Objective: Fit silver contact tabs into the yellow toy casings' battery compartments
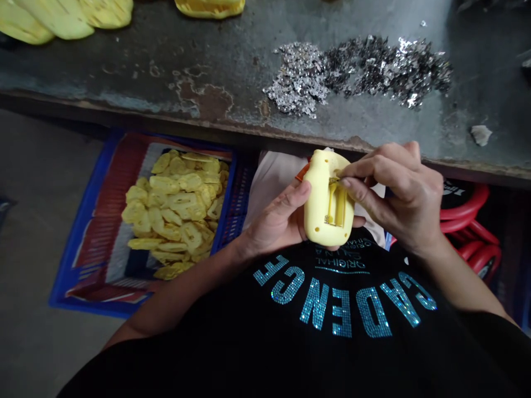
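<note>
My left hand [286, 213] is wrapped round a pale yellow plastic casing [313, 207], held upright above my lap with its battery compartment [338, 204] facing me. A small coil spring [327, 219] shows at the lower left of that compartment. The thumb and forefinger of my right hand [388, 188] are pinched together at the compartment's upper end, on a small metal contact plate [334, 180] that they mostly hide. Beyond, on the metal workbench [136, 72], lies a heap of small shiny metal contact plates [302, 77].
A blue crate [83, 221] with many yellow plastic casing parts [178, 204] stands below the bench on the left. More yellow parts [70, 16] lie at the bench's far left. Red ring-shaped items [468, 221] are under the bench at right. The bench edge [249, 130] runs just beyond my hands.
</note>
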